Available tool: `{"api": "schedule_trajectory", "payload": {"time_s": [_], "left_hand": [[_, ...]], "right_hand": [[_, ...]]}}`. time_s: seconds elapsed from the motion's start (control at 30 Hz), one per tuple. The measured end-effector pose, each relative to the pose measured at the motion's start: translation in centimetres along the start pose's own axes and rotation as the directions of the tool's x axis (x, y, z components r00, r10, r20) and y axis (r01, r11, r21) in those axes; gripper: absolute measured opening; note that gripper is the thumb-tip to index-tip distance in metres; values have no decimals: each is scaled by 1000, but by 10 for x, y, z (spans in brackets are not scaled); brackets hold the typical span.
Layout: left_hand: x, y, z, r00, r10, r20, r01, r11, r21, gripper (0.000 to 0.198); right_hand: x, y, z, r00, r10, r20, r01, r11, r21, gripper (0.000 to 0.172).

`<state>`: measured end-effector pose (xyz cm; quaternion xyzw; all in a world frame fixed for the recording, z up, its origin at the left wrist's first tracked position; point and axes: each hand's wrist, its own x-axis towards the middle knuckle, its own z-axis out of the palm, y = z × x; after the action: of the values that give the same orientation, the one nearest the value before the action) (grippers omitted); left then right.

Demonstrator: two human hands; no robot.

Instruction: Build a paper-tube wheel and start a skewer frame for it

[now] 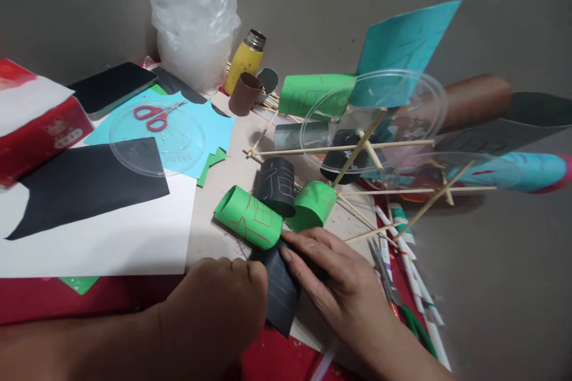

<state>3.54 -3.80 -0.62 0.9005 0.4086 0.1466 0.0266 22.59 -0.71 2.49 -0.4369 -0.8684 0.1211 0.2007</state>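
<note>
My left hand (214,306) is curled into a fist at the left edge of a black paper piece (281,292) marked with faint lines. My right hand (339,286) lies over the same black paper, fingers pressed together along its top edge. Just beyond my fingers sit a green paper tube (248,217), a black paper tube (277,186) and a second green tube (313,203). Further back stands a structure of wooden sticks (357,149) carrying a clear plastic lid (375,113), a green paper roll (313,94) and a teal sheet (402,47).
To the left lie a white sheet (111,238), black paper (84,181), a clear lid (156,140) over red scissors (154,117), a phone (111,86) and a red tissue box (36,125). A plastic bag (196,18), yellow bottle (243,62) and brown tube (245,94) stand behind. Straws (415,274) and green-handled scissors (413,321) lie on the right.
</note>
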Motion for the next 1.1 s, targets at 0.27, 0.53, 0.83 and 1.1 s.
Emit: {"api": "schedule_trajectory", "payload": {"time_s": [0.27, 0.53, 0.83, 1.1], "left_hand": [[5, -4, -1, 962, -80, 260, 86, 996, -13, 18], [5, -16, -17, 883, -236, 405, 350, 907, -233, 10], [8, -27, -24, 870, -365, 331, 413, 907, -87, 20], [3, -32, -24, 873, -415, 254, 455, 883, -120, 23]], "right_hand": [[0, -1, -3, 999, 33, 23, -34, 999, 22, 24], [-22, 3, -42, 984, 61, -168, -70, 996, -47, 29], [-52, 23, -48, 947, 268, -175, -272, 962, 2, 25], [-63, 26, -35, 948, 282, -147, -292, 955, -47, 28]]}}
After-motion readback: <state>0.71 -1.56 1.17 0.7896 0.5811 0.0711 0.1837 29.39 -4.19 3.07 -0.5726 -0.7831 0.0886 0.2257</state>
